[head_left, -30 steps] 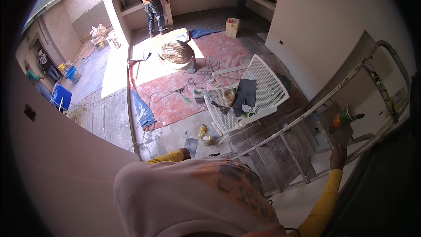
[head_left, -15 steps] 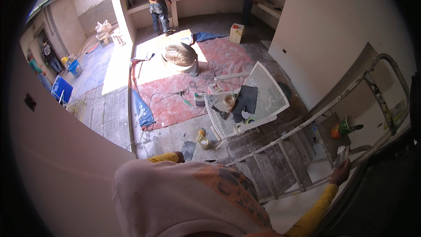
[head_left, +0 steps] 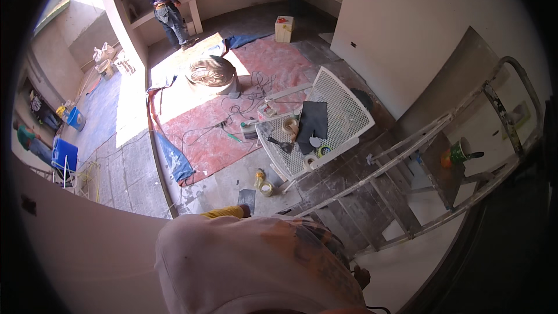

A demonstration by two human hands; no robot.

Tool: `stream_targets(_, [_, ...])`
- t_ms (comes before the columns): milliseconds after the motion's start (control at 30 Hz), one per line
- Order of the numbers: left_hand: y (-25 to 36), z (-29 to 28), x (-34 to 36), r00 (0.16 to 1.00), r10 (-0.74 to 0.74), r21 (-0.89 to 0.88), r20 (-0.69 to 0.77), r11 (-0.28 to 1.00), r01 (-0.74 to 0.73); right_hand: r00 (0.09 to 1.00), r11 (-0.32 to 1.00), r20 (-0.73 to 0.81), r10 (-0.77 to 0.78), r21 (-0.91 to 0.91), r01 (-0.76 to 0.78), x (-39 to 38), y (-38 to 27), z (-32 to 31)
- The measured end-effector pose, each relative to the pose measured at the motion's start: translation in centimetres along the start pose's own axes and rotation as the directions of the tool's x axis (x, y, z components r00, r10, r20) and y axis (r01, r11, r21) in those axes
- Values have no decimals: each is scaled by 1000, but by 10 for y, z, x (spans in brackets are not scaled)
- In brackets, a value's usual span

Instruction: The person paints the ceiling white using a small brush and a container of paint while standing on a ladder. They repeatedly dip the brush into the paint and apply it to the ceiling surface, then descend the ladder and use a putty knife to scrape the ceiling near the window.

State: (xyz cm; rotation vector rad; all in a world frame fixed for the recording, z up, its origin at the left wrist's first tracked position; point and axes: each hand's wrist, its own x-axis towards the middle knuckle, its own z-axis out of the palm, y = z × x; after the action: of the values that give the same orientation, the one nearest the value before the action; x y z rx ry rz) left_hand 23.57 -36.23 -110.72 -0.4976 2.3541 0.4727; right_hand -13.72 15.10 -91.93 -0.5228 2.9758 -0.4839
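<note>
My left hand (head_left: 246, 211), at the end of a yellow sleeve, shows only in part past my pale top. Beside it is a flat grey sheet (head_left: 246, 197); whether I hold or touch it, I cannot tell, since the fingers are hidden. My right hand (head_left: 361, 277) is low at my right side, fingers curled closed, partly behind my clothing. What it holds is not clear. A paint-spattered metal stepladder (head_left: 349, 189) stands in front of me on the right. On its upper platform sits a green and orange can (head_left: 457, 152) with a dark handle sticking out.
A white mesh-topped table (head_left: 349, 116) carries a black sheet (head_left: 313, 128) and tape rolls. On the floor are a yellow bottle (head_left: 260, 176), a tape roll (head_left: 266, 189), a red tarp (head_left: 273, 64), cables and a large fan (head_left: 212, 72). Other people stand farther off.
My right hand has come down from the ladder's top, where it held a putty knife with white paste, to my side. The view has turned, shifting the room leftward.
</note>
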Motion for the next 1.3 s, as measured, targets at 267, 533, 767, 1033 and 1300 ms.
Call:
stream_targets(267, [-101,-107,32,943,-328,-782,48,576,240,714,902,555,426,-320,-289,-220,82,146])
stream_targets(533, [-39,-242,125,848,292,-137,-443,913,-385,654,805,583,482,-589,-68,-290,51,175])
stream_targets(767, [143,-444,96,566,619,32,-544,690,-723,414,321,418,809,276,-906,-277,7,88])
stream_targets(1033, [279,-616,-45,270,617,-95,-739,301,-949,437,351,388,811,274,-895,-217,12,29])
stream_targets(1300, [400,-843,-159,-273,463,441,-843,306,-844,562,581,539,628,157,-799,-123,10,10])
